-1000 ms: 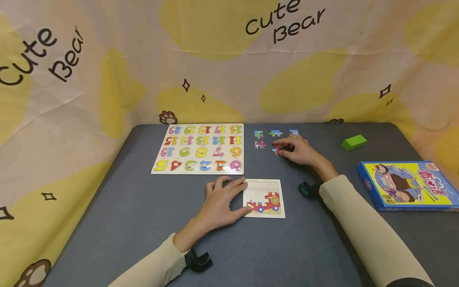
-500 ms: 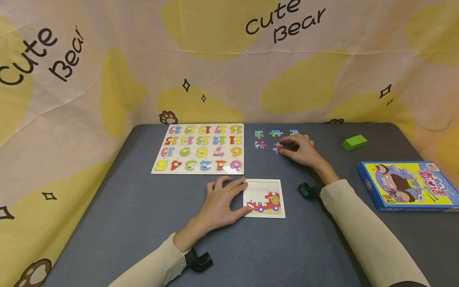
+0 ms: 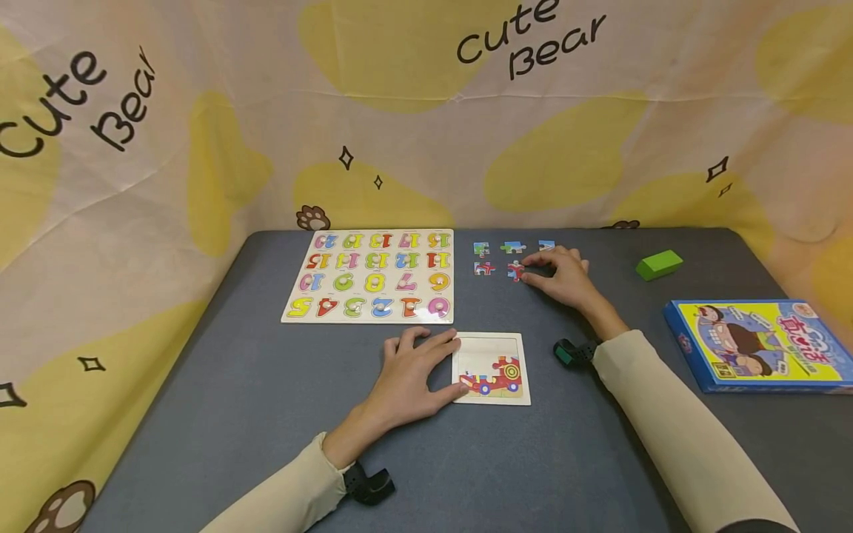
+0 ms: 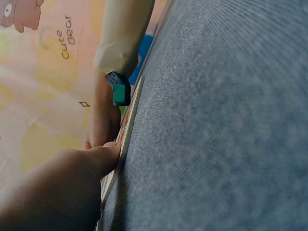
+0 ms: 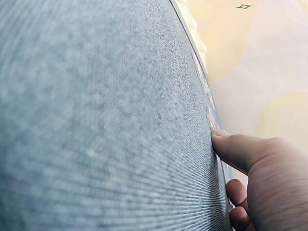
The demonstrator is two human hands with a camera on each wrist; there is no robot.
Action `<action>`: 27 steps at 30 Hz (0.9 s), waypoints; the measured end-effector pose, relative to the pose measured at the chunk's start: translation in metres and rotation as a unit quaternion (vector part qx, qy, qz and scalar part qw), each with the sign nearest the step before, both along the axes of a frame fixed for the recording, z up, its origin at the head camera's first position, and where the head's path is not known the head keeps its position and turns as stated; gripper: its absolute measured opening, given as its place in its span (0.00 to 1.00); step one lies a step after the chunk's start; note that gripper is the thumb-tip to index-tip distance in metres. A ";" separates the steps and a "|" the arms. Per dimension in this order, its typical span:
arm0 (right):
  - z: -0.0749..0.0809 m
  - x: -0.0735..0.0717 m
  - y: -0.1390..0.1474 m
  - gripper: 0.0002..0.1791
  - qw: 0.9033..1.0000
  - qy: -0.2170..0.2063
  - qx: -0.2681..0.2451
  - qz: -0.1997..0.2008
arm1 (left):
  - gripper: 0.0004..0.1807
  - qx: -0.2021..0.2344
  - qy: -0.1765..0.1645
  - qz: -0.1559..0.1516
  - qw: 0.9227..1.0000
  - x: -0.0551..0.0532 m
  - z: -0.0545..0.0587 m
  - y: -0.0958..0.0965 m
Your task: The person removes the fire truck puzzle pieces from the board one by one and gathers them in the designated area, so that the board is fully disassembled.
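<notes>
My left hand (image 3: 408, 377) rests with spread fingers at the left edge of a small white-framed jigsaw board (image 3: 489, 338). Its thumb presses on the frame, as the left wrist view also shows. Part of a red vehicle picture fills the board's lower part. Farther back, my right hand (image 3: 563, 280) has thumb and index finger at the right edge of a red and blue jigsaw piece (image 3: 515, 272) lying on the table. In the right wrist view the thumb (image 5: 231, 144) is low against the tabletop. Beside that piece lies a pink-red jigsaw piece (image 3: 483, 269).
Behind these lie a green piece (image 3: 480, 249), a blue-green piece (image 3: 512, 247) and a blue piece (image 3: 546, 245). A number puzzle board (image 3: 366, 292) lies at back left. On the right are a green block (image 3: 658, 265) and a blue-edged box (image 3: 760, 344).
The red and blue piece has turned straighter and shifted slightly back under my right fingers. That hand's index finger has drawn to the right. My left hand and the board stay put.
</notes>
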State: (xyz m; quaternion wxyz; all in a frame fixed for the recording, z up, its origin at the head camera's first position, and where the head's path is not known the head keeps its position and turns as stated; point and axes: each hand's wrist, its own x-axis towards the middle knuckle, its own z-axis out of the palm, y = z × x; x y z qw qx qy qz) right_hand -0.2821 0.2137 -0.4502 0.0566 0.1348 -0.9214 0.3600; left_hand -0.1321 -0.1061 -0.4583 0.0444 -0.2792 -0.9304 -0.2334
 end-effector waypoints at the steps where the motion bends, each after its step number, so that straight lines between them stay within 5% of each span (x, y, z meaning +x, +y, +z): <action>1: 0.000 0.000 0.000 0.16 1.000 0.000 0.001 -0.001 | 0.39 0.000 0.002 0.000 1.000 0.000 0.000 0.000; 27: 0.004 -0.004 0.000 0.18 1.000 -0.020 0.008 -0.004 | 0.39 0.008 0.004 -0.004 1.000 0.000 -0.001 0.000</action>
